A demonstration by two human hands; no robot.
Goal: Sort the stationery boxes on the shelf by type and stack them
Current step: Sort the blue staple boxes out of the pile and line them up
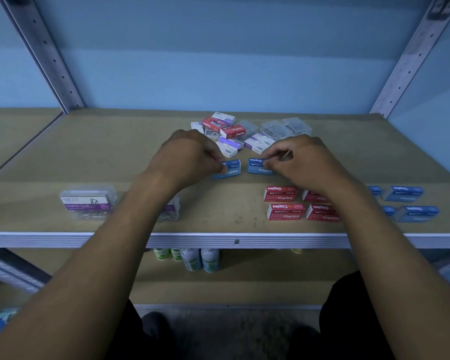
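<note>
On the shelf (120, 162), the left hand (186, 154) pinches one blue "Staples" box (230, 169); the right hand (303, 161) pinches another (257, 166). Nearby red boxes (281, 194) read "Staples"; a clear case (89, 205) reads "PAPER CLIP".

Shelf board (115, 157): matt fibreboard look, scuffed. Uprights (44, 53): perforated metal. Staple boxes (279, 193): printed card. Clip boxes (89, 203): clear plastic.

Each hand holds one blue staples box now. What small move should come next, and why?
Probably carry both boxes right: the left hand pinches one blue staples box, the right hand the other blue box, and the sorted blue group lies at the shelf's right end.
</note>
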